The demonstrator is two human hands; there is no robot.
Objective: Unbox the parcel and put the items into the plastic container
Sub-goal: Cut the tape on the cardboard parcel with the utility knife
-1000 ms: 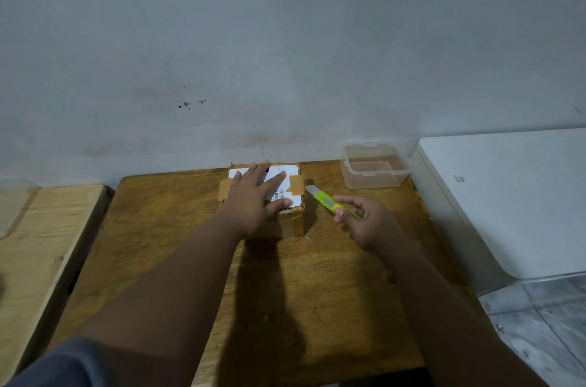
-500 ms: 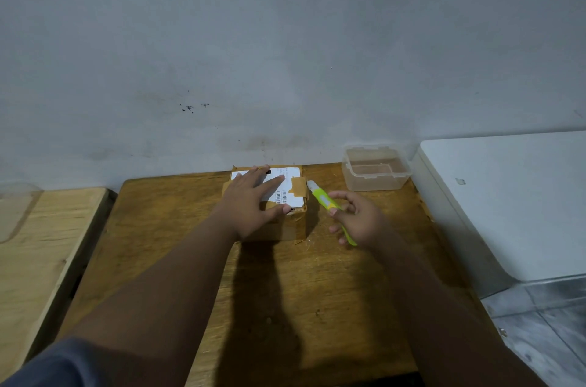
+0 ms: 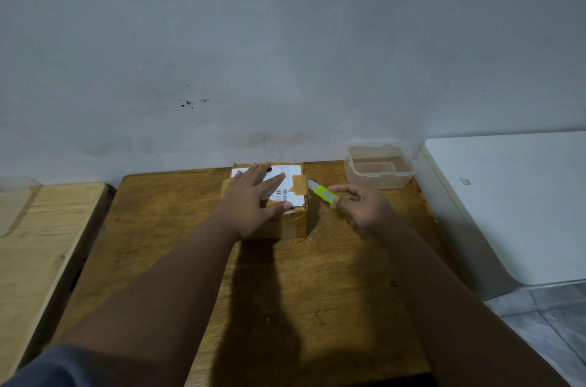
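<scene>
So the left hand (image 3: pixel 253 201) is laid flat on top of the parcel (image 3: pixel 287 221), fingers spread out and palm down, with the thumb stretched toward the box's near right corner. Most of the white shipping label (image 3: pixel 279 175) is covered by it, though a barcode can still be made out just past the fingertips. The parcel itself is a small brown cardboard box, patched with tan tape (image 3: pixel 299 185) along its right edge, and it's parked at the back of the wooden table (image 3: pixel 158 212), right up near the wall (image 3: pixel 285 37).

Just beside the box on its right, a lime-green box cutter (image 3: pixel 323 191) is pinched by the right hand (image 3: pixel 364 210) between thumb and fingertips, the rest of the fingers loosely curled. Its pale tip is pointed at the taped right edge of the parcel, very close, but whether it's actually touching can't be told from here.

Further back and to the right, the clear plastic container (image 3: pixel 379 167) is sat open at the table's far right corner, nothing visible inside. A white flat-topped thing (image 3: pixel 513 196) is butted up beside the table on the right, and a lighter wooden surface (image 3: pixel 35 237) is seen off to the left.
</scene>
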